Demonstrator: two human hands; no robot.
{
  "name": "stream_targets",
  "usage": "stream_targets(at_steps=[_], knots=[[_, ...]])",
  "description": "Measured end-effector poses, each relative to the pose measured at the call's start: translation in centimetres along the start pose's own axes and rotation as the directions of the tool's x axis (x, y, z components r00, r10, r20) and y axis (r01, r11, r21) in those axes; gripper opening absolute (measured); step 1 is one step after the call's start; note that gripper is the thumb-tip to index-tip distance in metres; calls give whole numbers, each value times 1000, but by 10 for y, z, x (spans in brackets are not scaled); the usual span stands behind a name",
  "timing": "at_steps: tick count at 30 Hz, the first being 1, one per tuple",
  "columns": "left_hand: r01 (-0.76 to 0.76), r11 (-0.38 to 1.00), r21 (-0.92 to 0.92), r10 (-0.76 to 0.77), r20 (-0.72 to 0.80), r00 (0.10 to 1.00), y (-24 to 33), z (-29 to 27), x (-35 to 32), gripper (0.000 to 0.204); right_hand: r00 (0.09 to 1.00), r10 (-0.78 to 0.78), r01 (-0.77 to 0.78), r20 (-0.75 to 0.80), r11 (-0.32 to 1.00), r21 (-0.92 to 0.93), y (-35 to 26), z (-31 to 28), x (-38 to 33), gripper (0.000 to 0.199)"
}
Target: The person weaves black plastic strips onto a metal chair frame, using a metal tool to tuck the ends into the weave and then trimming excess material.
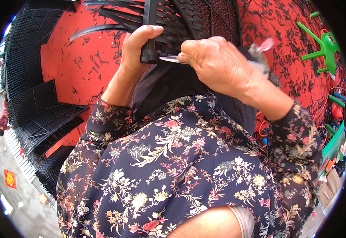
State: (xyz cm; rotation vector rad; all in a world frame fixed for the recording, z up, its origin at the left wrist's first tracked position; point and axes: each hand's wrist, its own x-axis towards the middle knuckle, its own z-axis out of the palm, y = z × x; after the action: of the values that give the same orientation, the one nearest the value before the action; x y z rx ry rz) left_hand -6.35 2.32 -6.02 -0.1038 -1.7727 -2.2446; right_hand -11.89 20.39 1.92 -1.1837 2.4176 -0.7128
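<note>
My left hand [133,51] is closed round the lower end of a black frame leg [150,16], its thumb lying across the front. Black woven strips [173,25] fill the panel to the right of that leg. Several loose flat strip ends [101,28] stick out to the left. In my right hand [220,65] is a knife [170,59]. Its narrow pale blade points left, with the tip close to the leg's capped end; whether they touch I cannot tell. My fingers hide the knife's handle.
Black woven furniture [30,43] stands stacked at the left. Dark strip scraps litter the red floor [89,51]. At the right lies a green plastic stool [327,47] with its legs pointing left, above orange cords [317,113]. Dark cloth [177,83] covers my lap beneath the frame.
</note>
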Motion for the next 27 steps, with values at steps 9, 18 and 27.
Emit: stream_targets(at_steps=[9, 18, 27], knots=[[-260, 901, 348, 183, 239, 954, -16, -34, 17, 24, 989, 93, -51, -115, 945, 324, 6, 32, -5, 23], [180, 977, 116, -185, 31, 982, -15, -23, 7, 15, 983, -79, 89, -163, 995, 51, 6, 18, -7, 20], [-237, 911, 338, 158, 246, 956, -9, -26, 17, 19, 954, 300, -154, -12, 525, 837, -2, 71, -15, 29]])
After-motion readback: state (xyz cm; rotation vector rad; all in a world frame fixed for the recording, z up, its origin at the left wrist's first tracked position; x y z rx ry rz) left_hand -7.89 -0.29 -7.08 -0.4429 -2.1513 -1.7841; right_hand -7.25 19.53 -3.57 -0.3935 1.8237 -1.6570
